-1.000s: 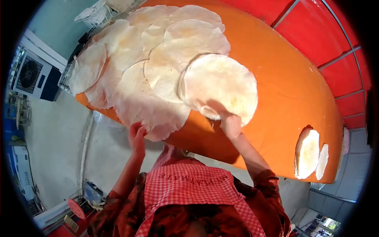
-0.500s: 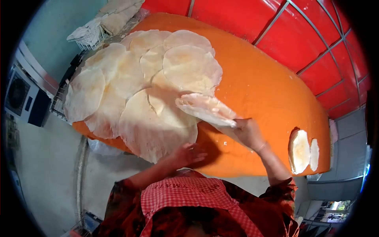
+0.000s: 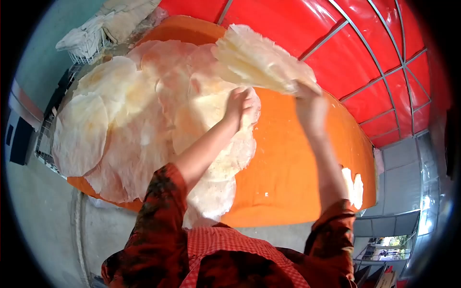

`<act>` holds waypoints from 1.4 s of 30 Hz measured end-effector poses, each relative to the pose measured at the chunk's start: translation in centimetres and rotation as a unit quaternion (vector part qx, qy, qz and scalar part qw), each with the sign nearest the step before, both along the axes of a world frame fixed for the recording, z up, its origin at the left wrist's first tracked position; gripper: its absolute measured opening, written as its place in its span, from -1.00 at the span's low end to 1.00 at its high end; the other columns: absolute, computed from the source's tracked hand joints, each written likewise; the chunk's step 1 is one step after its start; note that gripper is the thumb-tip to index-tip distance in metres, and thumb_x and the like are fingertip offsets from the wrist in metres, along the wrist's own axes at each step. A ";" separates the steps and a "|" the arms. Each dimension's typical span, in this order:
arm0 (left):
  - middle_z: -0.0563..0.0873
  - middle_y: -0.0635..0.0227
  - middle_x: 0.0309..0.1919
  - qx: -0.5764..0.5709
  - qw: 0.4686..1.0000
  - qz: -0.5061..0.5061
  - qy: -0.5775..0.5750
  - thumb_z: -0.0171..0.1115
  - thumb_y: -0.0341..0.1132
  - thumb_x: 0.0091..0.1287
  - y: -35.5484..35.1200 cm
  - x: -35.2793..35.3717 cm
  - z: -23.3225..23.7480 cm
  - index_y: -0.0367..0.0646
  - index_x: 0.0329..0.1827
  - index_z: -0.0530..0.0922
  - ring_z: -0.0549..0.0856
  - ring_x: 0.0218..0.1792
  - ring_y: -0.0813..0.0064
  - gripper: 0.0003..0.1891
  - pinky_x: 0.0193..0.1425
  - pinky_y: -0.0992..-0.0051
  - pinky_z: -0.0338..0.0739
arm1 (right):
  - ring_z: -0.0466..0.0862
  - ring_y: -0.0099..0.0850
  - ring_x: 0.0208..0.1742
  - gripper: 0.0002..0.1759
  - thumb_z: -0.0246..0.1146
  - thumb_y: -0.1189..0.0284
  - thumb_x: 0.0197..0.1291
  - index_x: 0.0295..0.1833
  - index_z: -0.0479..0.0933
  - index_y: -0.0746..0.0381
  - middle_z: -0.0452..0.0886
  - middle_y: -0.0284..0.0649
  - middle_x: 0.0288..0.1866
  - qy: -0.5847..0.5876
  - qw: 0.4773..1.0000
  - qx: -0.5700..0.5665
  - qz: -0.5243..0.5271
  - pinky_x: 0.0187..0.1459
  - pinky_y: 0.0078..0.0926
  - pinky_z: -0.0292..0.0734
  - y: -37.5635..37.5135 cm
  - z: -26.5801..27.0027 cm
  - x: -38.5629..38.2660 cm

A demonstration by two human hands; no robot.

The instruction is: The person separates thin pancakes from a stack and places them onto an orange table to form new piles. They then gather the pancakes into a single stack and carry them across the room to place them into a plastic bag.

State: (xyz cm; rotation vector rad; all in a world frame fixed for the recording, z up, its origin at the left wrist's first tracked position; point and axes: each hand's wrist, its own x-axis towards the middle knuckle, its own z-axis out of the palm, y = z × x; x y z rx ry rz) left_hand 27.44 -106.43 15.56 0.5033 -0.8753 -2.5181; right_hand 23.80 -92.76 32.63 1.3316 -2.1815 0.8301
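My right hand (image 3: 311, 106) grips one edge of a stack of thin, pale flatbreads (image 3: 264, 60), held tilted up over the far side of the orange-covered table. Just below the stack's left part is my left hand (image 3: 239, 106), its fingers loosely bent and apart, with nothing visible in them. Under that hand, overlapping round flatbreads (image 3: 129, 139) cover the table's left half, browned in places. One flatbread (image 3: 213, 199) reaches over the near edge toward my apron. Whether my left fingers touch the sheets cannot be made out.
The orange cloth (image 3: 283, 168) shows on the right half of the table. Small flatbread piles (image 3: 354, 188) lie at its right end. A red sheet wall with metal bars (image 3: 326, 36) rises behind. At the far left stands a white wire basket with cloths (image 3: 86, 45).
My right hand has carried the flatbread stack up and away from me. My left hand has moved from the near edge to over the spread sheets. A flatbread now lies at the near edge.
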 end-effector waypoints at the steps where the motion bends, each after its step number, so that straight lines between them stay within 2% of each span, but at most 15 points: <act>1: 0.55 0.32 -0.03 -0.075 0.980 0.151 -0.102 0.24 -0.19 0.32 -0.2 0.3 -3.1 -0.10 0.17 0.40 0.57 0.06 0.47 -0.59 0.06 0.34 0.53 | 0.70 -0.38 -0.09 -0.77 0.23 0.54 0.21 -0.04 0.68 0.19 0.72 -0.13 -0.11 -0.133 0.977 -0.140 0.092 -0.13 -0.42 0.62 -2.0 -4.8 -1.7; 2: 0.55 0.37 -0.12 -0.136 0.953 0.216 -0.162 0.29 -0.26 0.26 -1.8 0.8 -7.6 -0.12 0.16 0.39 0.55 -0.03 0.50 -0.57 -0.02 0.40 0.49 | 0.70 -0.31 -0.01 -0.78 0.21 0.54 0.23 -0.05 0.69 0.21 0.72 -0.16 -0.04 -0.224 0.920 -0.271 0.172 -0.10 -0.39 0.62 -4.0 -9.7 -3.3; 4: 0.51 0.40 -0.31 -0.209 0.895 0.289 -0.267 0.29 -0.34 0.18 -4.1 3.3 -13.1 -0.15 -0.14 0.44 0.51 -0.30 0.54 -0.75 -0.26 0.43 0.46 | 0.67 -0.29 0.05 -0.77 0.20 0.51 0.26 -0.02 0.68 0.19 0.70 -0.21 0.03 -0.159 0.975 -0.104 0.114 -0.02 -0.40 0.61 -5.6 -18.9 -5.8; 5: 0.48 0.42 -0.36 -0.211 0.902 0.266 -0.267 0.27 -0.37 0.18 -5.2 4.1 -15.5 -0.12 -0.22 0.41 0.49 -0.37 0.56 -0.80 -0.32 0.46 0.43 | 0.67 -0.30 0.06 -0.75 0.20 0.50 0.26 0.01 0.67 0.15 0.69 -0.24 0.04 0.033 0.994 0.106 -0.011 0.00 -0.41 0.60 -5.7 -21.6 -5.1; 9: 0.36 0.52 -0.55 -0.140 0.941 0.206 -0.229 0.18 -0.46 0.19 -7.6 5.0 -17.9 -0.01 -0.43 0.27 0.38 -0.56 0.65 -0.78 -0.52 0.54 0.29 | 0.73 -0.32 -0.20 -0.56 0.20 0.55 0.14 0.11 0.65 -0.09 0.73 -0.27 -0.10 0.000 0.993 0.115 -0.005 -0.19 -0.38 0.64 -6.4 -34.3 -6.2; 13: 0.31 0.57 -0.60 -0.088 0.959 0.181 -0.197 0.13 -0.50 0.22 -7.8 5.0 -17.4 0.02 -0.46 0.23 0.30 -0.61 0.69 -0.75 -0.56 0.58 0.22 | 0.73 -0.32 -0.35 -0.70 0.19 0.43 0.09 -0.05 0.68 0.03 0.73 -0.23 -0.30 0.023 0.984 0.171 -0.047 -0.41 -0.33 0.60 -6.5 -29.0 -4.6; 17: 0.36 0.53 -0.60 -0.053 0.961 0.130 -0.238 0.14 -0.48 0.22 -8.3 5.6 -14.0 -0.02 -0.46 0.30 0.38 -0.61 0.66 -0.80 -0.55 0.58 0.32 | 0.70 -0.29 -0.41 -0.73 0.18 0.51 0.04 -0.14 0.66 0.05 0.69 -0.27 -0.39 0.045 0.995 0.085 -0.021 -0.43 -0.31 0.60 -9.5 -26.2 -2.1; 18: 0.39 0.51 -0.59 -0.048 0.962 0.117 -0.243 0.15 -0.47 0.22 -8.5 5.6 -13.5 -0.04 -0.44 0.34 0.40 -0.60 0.65 -0.83 -0.54 0.58 0.34 | 0.69 -0.26 -0.42 -0.74 0.18 0.51 0.03 -0.16 0.65 0.03 0.69 -0.28 -0.40 0.038 0.986 0.151 -0.052 -0.41 -0.29 0.60 -10.0 -26.5 -1.3; 21: 0.48 0.43 -0.55 -0.064 0.960 0.088 -0.256 0.17 -0.42 0.22 -9.1 5.7 -12.8 -0.09 -0.37 0.46 0.46 -0.59 0.60 -0.95 -0.54 0.60 0.40 | 0.71 -0.29 -0.27 -0.59 0.28 0.35 0.11 0.13 0.61 -0.05 0.72 -0.32 -0.20 0.016 0.985 0.165 -0.051 -0.30 -0.38 0.62 -10.6 -31.7 -1.6; 25: 0.56 0.39 -0.46 -0.101 0.970 0.027 -0.219 0.20 -0.32 0.23 -10.2 5.6 -15.6 -0.13 -0.23 0.55 0.55 -0.50 0.51 -0.88 -0.44 0.52 0.48 | 0.66 -0.15 0.00 -0.55 0.27 0.36 0.12 0.17 0.52 0.16 0.64 -0.21 0.04 0.032 0.961 0.267 -0.071 -0.13 -0.27 0.63 -9.7 -31.3 0.1; 30: 0.60 0.37 -0.14 0.075 0.982 -0.013 -0.174 0.21 -0.24 0.24 -10.4 5.7 -13.8 -0.10 -0.05 0.52 0.58 -0.08 0.38 -0.74 -0.03 0.30 0.50 | 0.63 -0.10 0.06 -0.43 0.28 0.38 0.08 0.23 0.37 0.27 0.57 -0.05 0.12 -0.051 0.975 0.213 -0.032 -0.05 -0.18 0.61 -10.1 -28.5 2.2; 33: 0.55 0.25 0.03 0.137 0.979 -0.051 -0.144 0.20 -0.21 0.26 -10.8 5.4 -13.9 -0.10 0.10 0.45 0.52 0.07 0.27 -0.63 0.11 0.20 0.47 | 0.54 -0.10 0.21 -0.42 0.23 0.36 0.16 0.29 0.28 0.17 0.53 -0.17 0.15 -0.133 0.965 0.214 -0.067 -0.01 0.00 0.54 -10.3 -29.1 2.3; 36: 0.51 0.09 0.08 0.164 0.981 -0.057 -0.091 0.19 -0.18 0.28 -10.4 4.8 -12.7 -0.14 0.20 0.35 0.50 0.10 0.13 -0.54 0.20 0.10 0.46 | 0.64 -0.12 0.08 -0.53 0.23 0.34 0.15 0.20 0.40 0.12 0.63 -0.17 0.04 -0.073 0.969 0.210 -0.108 -0.12 -0.05 0.60 -10.7 -27.8 2.5; 39: 0.50 0.00 0.05 0.196 0.979 -0.060 -0.015 0.16 -0.27 0.33 -10.7 4.8 -11.4 -0.22 0.23 0.26 0.52 0.10 0.03 -0.53 0.29 0.01 0.45 | 0.70 -0.09 -0.34 -0.81 0.28 0.31 0.07 -0.18 0.56 0.10 0.68 -0.13 -0.37 -0.038 0.981 0.155 -0.113 -0.35 -0.12 0.59 -11.2 -29.7 -1.0; 42: 0.52 0.06 0.03 0.153 0.987 -0.032 0.031 0.16 -0.34 0.34 -10.4 8.1 -8.9 -0.22 0.20 0.29 0.54 0.12 0.10 -0.58 0.30 0.06 0.47 | 0.71 -0.11 -0.35 -0.80 0.21 0.33 0.17 -0.09 0.64 0.03 0.69 -0.11 -0.35 0.030 0.976 0.196 -0.090 -0.30 -0.12 0.60 -10.9 -24.4 -4.6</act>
